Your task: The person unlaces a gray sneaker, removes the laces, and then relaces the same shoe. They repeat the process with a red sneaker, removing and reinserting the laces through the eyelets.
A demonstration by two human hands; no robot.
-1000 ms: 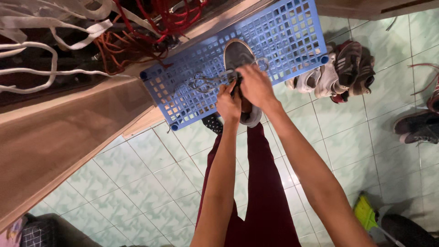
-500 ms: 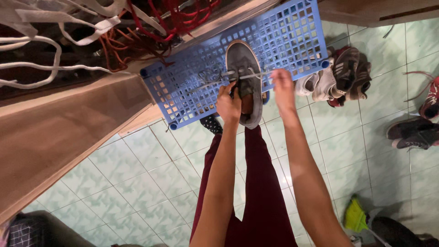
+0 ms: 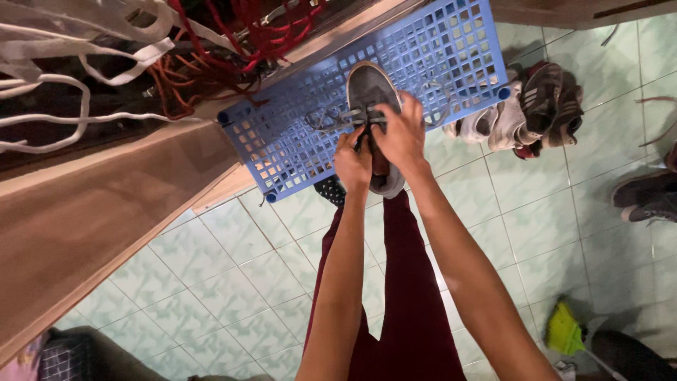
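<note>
The left hand [image 3: 352, 161] is pinning the grey shoe [image 3: 370, 92] against the blue plastic grid [image 3: 296, 141], grip closed on its tongue area, steadying it while the right hand [image 3: 402, 134] is pinching the grey lace [image 3: 331, 120].

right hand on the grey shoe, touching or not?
Touching. The head view shows the right hand laid over the middle of the grey shoe, its fingers on the laces, with no gap visible between them.

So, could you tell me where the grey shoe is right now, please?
In the head view, the grey shoe lies upper centre on the blue plastic grid, under both hands: left hand, right hand at its laces.
</note>
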